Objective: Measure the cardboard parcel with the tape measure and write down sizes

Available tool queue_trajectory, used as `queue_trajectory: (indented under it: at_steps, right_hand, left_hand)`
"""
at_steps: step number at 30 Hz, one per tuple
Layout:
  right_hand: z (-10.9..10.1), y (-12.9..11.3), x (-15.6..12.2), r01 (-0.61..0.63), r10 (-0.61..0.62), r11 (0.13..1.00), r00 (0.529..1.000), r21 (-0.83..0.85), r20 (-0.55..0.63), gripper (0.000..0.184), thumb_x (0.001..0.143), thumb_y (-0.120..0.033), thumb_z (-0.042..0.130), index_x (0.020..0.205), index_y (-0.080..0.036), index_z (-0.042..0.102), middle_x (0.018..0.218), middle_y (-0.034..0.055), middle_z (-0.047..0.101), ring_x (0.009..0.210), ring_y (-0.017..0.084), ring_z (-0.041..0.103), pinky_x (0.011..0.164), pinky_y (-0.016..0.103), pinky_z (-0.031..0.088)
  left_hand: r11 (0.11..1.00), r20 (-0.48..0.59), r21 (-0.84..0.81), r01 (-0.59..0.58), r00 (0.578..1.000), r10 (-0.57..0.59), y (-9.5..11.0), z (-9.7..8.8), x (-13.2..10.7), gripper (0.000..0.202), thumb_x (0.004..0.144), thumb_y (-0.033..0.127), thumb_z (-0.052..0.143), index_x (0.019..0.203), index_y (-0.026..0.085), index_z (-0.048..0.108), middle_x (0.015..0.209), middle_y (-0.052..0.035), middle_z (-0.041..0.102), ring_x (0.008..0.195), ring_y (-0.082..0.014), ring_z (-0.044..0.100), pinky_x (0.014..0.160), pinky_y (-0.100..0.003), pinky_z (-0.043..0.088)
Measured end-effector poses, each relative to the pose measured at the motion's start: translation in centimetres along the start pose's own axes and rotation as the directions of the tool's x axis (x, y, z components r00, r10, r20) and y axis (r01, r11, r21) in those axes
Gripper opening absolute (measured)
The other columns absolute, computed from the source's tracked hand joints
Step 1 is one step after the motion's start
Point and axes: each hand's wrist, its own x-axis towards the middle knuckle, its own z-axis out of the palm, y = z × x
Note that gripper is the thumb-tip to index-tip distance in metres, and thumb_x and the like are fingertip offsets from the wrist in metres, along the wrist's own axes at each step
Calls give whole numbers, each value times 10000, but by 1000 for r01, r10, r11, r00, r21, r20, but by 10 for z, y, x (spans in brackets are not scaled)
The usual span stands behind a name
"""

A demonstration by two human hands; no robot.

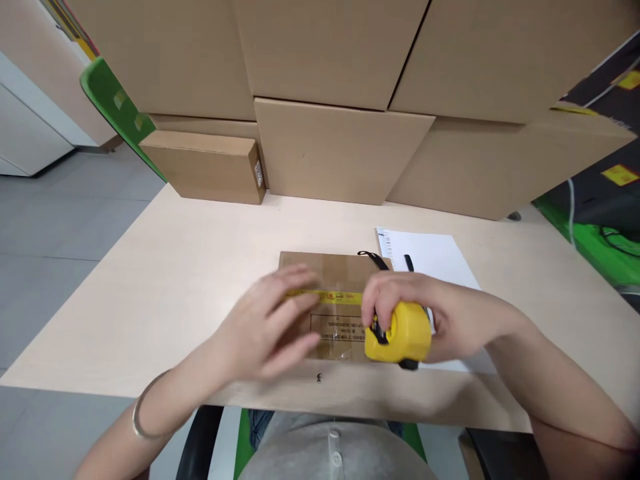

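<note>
A yellow tape measure (404,331) with black parts and a black wrist strap is gripped in my right hand (425,300), over the right side of a small cardboard box (330,267). The box lies on the table in front of me, with yellow printed tape across it and a printed label on its top. My left hand (273,320), slightly blurred, hovers at the box's left side with fingers spread and nothing in them. Whether its fingertips touch the box I cannot tell. The tape measure and right hand hide the box's right end.
White paper sheets (440,247) with a black pen (409,263) lie to the right of the box, partly under my right arm. Another closed cardboard box (210,167) stands at the table's back left. Large cardboard panels (320,53) line the back edge.
</note>
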Motion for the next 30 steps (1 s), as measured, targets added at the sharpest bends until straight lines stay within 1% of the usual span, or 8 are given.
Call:
queue_trajectory:
  at_steps: [3,5,8,11,14,18,24,30]
  right_hand:
    - [8,-8,-7,-42,54,993,992,-108,113,298,782,-89,739,984,-260,602,1009,9,739,877,173,667,850,349,516]
    - [13,-10,-6,-52,77,985,986,-166,149,276,782,-72,695,975,-255,620,998,8,742,867,177,664,837,354,512]
    - [15,-10,-3,-86,122,968,982,-237,145,307,762,-42,648,980,-259,653,1046,11,731,885,180,661,842,353,516]
    - [8,-8,1,-108,151,960,977,-259,150,289,784,-61,636,982,-267,678,1082,19,724,896,189,663,844,360,526]
    - [-6,-4,7,-100,142,965,977,-244,161,263,811,-69,616,987,-252,684,1081,39,719,935,201,665,841,357,531]
    - [-38,12,22,-129,159,975,974,-180,162,295,801,-59,603,1029,-232,673,1125,53,710,1029,203,670,912,352,537]
    - [-89,53,45,-271,288,937,957,-220,45,282,753,-139,591,1003,-251,655,1112,28,728,991,214,668,861,355,529]
    - [-99,89,50,-282,296,944,953,-171,62,291,714,-167,632,997,-235,648,1064,20,723,940,195,648,824,331,503]
  left_hand:
    - [996,91,51,-75,993,70,39,9,6,231,1017,327,565,1144,140,615,1129,-180,746,1135,-316,706,928,-447,637]
    - [994,114,67,-88,990,80,50,22,5,232,1032,353,525,1060,144,621,1041,-170,760,1039,-312,730,872,-435,650]
    - [989,131,54,-137,983,129,46,36,-1,296,1035,419,498,1006,152,623,942,-149,747,922,-286,725,816,-413,646]
    - [969,136,29,-244,962,238,36,40,-5,281,1015,451,531,990,186,622,905,-123,714,938,-281,693,832,-400,617]
    - [958,192,25,-286,942,276,34,39,-4,321,1017,467,546,1171,204,648,918,-94,685,938,-268,665,875,-385,575]
    - [959,306,87,-270,923,232,40,39,-2,560,1053,523,454,1503,199,529,921,-67,657,914,-264,637,939,-416,527]
    - [961,362,97,-260,909,209,43,41,-3,588,1053,520,464,1531,182,518,971,-77,653,975,-263,619,984,-423,493]
    - [957,345,103,-273,912,223,40,42,-4,609,1036,541,481,1520,176,532,971,-88,652,978,-277,614,972,-431,495]
